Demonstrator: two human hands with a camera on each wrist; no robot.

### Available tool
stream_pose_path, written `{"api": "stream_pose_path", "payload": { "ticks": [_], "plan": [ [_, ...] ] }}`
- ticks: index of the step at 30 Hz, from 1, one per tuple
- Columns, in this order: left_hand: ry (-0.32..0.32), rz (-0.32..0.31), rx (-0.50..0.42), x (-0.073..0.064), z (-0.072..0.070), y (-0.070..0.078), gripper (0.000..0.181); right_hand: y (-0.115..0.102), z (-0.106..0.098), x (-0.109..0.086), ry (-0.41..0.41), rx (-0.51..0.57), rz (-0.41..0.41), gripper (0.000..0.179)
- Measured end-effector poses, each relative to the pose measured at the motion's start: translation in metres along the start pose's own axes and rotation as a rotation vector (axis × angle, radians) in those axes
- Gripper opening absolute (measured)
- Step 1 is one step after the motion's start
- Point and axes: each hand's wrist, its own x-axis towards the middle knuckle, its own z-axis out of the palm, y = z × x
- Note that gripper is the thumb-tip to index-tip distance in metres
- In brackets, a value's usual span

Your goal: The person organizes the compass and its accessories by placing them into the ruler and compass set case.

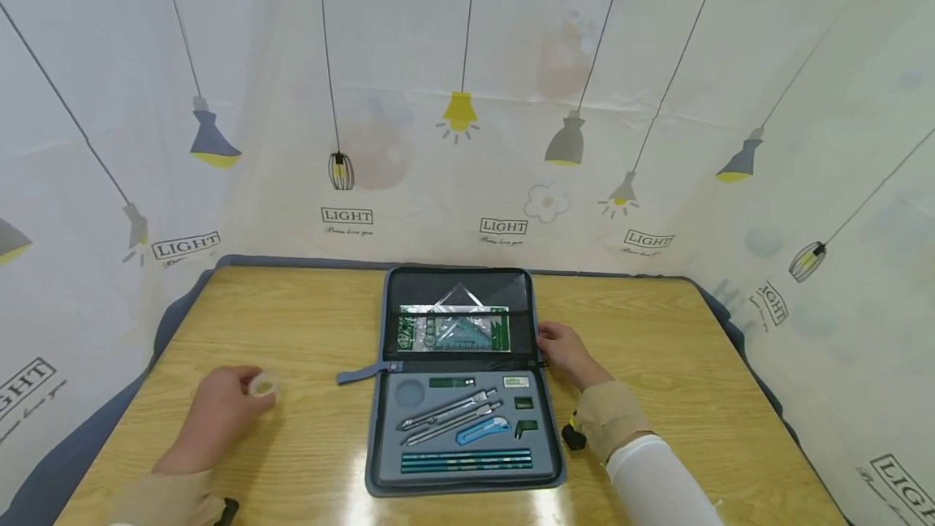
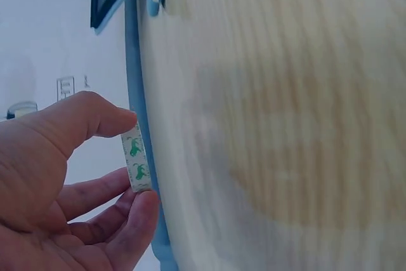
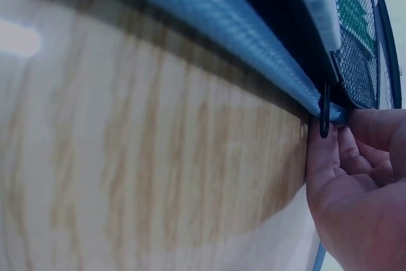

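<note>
A small roll of clear tape [image 2: 137, 162] is pinched between the thumb and fingers of my left hand [image 1: 219, 408], over the left side of the table. Green printed figures show on its white inner ring in the left wrist view. A blue-grey zip case [image 1: 467, 479] lies open in the middle. My right hand [image 1: 566, 351] grips the case's right edge beside the hinge, thumb on one side and fingers on the other. A black zip pull [image 3: 325, 112] hangs by those fingers.
The grey tray holds pencils [image 1: 467, 461], two silver drafting tools [image 1: 449, 412], a blue cutter [image 1: 483, 430], a white eraser [image 1: 515, 381] and small green items. A round recess [image 1: 410, 394] sits upper left. Behind the lid's mesh are packaged rulers [image 1: 463, 333]. A strap [image 1: 358, 376] extends left.
</note>
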Motion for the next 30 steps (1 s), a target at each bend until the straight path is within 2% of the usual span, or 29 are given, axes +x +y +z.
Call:
{"api": "stream_pose_path", "payload": {
  "ticks": [6,10,14,21,30],
  "plan": [
    [-0.031,0.032,-0.026,0.002,0.012,0.032,0.051,0.001,0.001,0.001,-0.001,0.000,0.001,0.038],
    [-0.055,0.078,-0.066,0.003,0.022,0.052,0.051,0.001,0.000,0.000,0.002,0.003,0.004,0.038],
    [-0.040,0.136,-0.041,0.006,0.035,0.070,0.049,0.001,0.000,0.000,-0.001,0.005,0.011,0.037],
    [-0.006,0.229,-0.008,0.010,0.060,0.093,0.042,0.002,0.000,0.001,-0.003,0.006,0.008,0.037],
    [-0.071,0.295,-0.014,0.006,0.083,0.128,0.036,0.000,0.001,0.000,-0.002,0.011,0.006,0.037]
  ]
}}
